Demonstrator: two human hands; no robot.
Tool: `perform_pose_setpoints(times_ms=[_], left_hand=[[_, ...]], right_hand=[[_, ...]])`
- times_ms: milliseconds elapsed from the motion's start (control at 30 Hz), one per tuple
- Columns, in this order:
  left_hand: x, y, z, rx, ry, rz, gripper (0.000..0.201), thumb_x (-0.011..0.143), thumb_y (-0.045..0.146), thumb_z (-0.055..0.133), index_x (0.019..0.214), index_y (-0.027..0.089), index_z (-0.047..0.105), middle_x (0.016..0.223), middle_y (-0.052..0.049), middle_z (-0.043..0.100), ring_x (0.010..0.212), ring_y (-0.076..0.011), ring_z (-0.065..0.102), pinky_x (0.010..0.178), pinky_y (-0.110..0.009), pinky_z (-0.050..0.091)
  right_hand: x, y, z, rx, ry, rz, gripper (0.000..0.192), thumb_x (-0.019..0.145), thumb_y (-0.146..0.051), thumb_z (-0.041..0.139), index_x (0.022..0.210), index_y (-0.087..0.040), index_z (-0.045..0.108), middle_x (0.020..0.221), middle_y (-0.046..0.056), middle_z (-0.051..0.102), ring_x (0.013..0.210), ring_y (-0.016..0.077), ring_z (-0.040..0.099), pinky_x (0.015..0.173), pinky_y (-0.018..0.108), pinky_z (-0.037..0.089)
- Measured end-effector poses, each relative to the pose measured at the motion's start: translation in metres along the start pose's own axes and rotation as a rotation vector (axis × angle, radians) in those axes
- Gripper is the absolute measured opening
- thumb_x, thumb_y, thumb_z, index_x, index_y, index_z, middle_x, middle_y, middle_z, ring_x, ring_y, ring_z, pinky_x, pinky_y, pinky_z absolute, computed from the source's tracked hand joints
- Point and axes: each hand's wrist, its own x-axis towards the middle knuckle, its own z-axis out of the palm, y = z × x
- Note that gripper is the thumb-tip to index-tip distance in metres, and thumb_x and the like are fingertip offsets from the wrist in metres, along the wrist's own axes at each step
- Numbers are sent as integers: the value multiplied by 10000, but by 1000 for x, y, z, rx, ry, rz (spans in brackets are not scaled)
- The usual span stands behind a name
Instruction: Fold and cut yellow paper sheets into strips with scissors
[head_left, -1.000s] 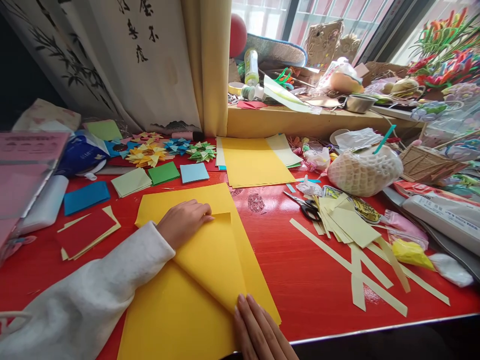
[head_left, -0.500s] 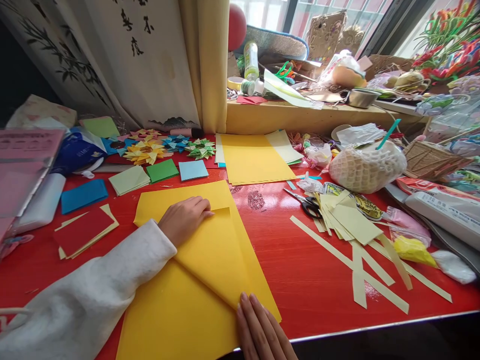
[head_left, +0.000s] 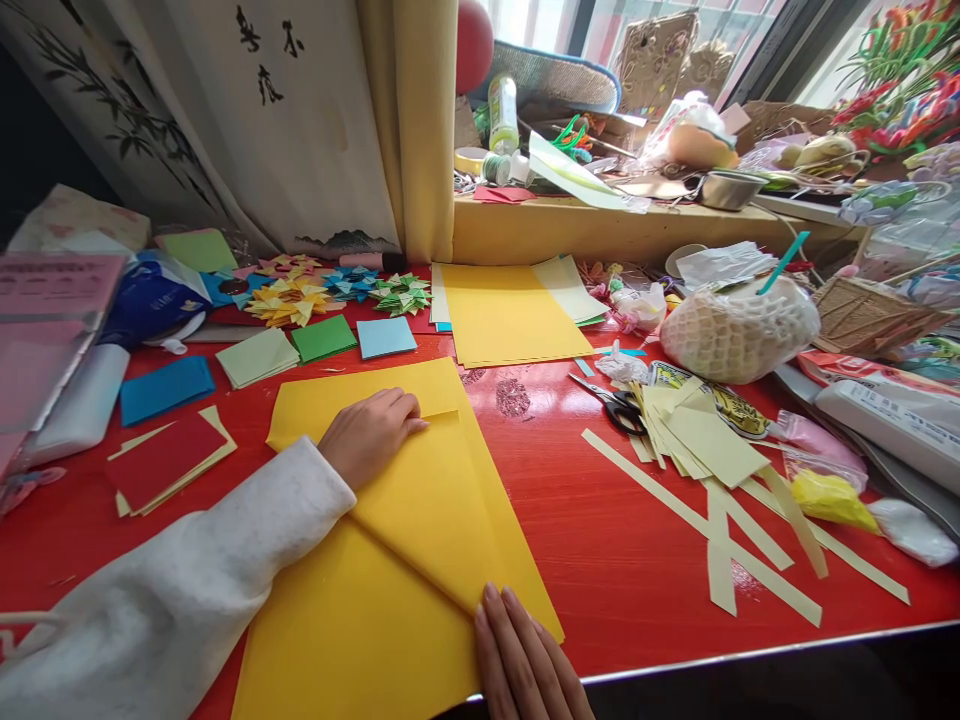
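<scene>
The yellow paper (head_left: 322, 620) lies on the red desk (head_left: 615, 560), its lower end at the desk's near edge. A flap (head_left: 431, 500) is turned over on a slant across it. A dark shadow runs along the flap's slanting side, so it seems not quite flat there; whether that side is a fold or a free edge, I cannot tell.

The left hand (head_left: 371, 440) rests at the flap's upper end, fingers curled, thumb by the top corner. Whether its grip pinches the paper or only presses it, I cannot tell. The right hand (head_left: 525, 660) lies at the near edge, fingers straight and together over the flap's lower corner; its grip is flat, closed round nothing that shows. With 2 ends covered, the flap is probably less free to slip or spring up.

Toward the far edge sits a yellow stack (head_left: 517, 320), well apart from the hands, perhaps to leave working room. The scissors (head_left: 611, 405) and pale strips (head_left: 697, 525) lie toward the right side, the strips reaching the near edge. The red stack (head_left: 165, 465) lies left of the sleeve (head_left: 225, 560).
</scene>
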Motion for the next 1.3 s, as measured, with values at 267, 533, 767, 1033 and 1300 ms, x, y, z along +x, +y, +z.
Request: perform_pose_setpoints(times_ms=[267, 533, 767, 1033, 1300], left_hand=[[1, -1, 1, -71, -9, -44, 189, 791, 379, 387, 746, 204, 442, 749, 10, 529, 685, -139, 487, 527, -240, 329], [2, -2, 1, -125, -23, -78, 199, 784, 390, 391, 728, 206, 440, 744, 9, 529, 687, -145, 488, 535, -243, 332], [4, -2, 2, -126, -21, -81, 194, 782, 386, 396, 724, 205, 435, 731, 12, 531, 674, -146, 485, 554, -249, 331], [3, -1, 2, -127, -11, -86, 190, 780, 378, 397, 719, 204, 444, 725, 8, 533, 663, -146, 487, 544, -245, 323], [2, 0, 4, -104, 7, -84, 183, 783, 372, 397, 717, 204, 429, 733, 8, 525, 675, -146, 487, 533, -240, 320]], right_hand=[[1, 4, 0, -60, 7, -72, 463, 867, -220, 175, 828, -144, 630, 926, 23, 631, 977, 135, 516, 940, 253, 302], [-2, 2, -1, -51, -7, -64, 485, 860, -334, 187, 829, -144, 632, 947, 27, 623, 997, 142, 502, 944, 251, 298], [-3, -1, 0, -33, 17, -12, 485, 866, -320, 183, 824, -145, 634, 933, 28, 629, 974, 135, 518, 931, 242, 313], [-4, 0, -1, -29, 7, -13, 491, 863, -335, 182, 826, -144, 633, 918, 32, 634, 983, 138, 513, 938, 244, 307], [-4, 0, -2, -27, 10, -9, 496, 862, -303, 171, 822, -129, 634, 921, 42, 632, 919, 138, 551, 928, 256, 318]])
